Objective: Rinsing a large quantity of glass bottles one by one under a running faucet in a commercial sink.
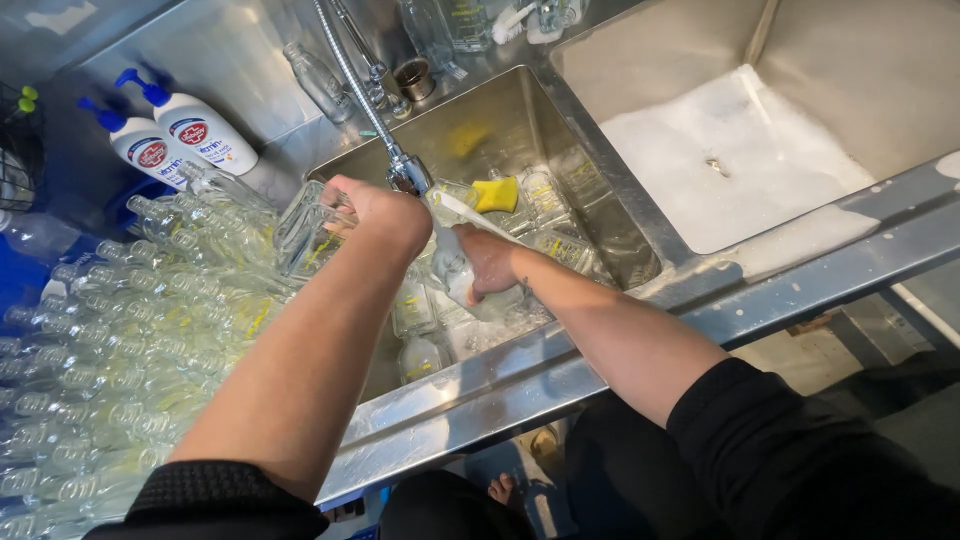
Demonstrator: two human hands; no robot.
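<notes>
Over the steel sink, the left hand gripped a clear square glass bottle under the faucet, while the right hand clasped a white brush. Smooth glass bottles crowded the left worktop beside two white soap dispensers; foam filled the right basin

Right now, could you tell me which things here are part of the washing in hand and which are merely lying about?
In use:
- left hand holding a clear glass bottle
- right hand gripping a bottle brush
- faucet
- sink with bottles and yellow sponge

Lying about:
- two soap pump bottles
- stacked clear bottles
- foamy second basin
</notes>
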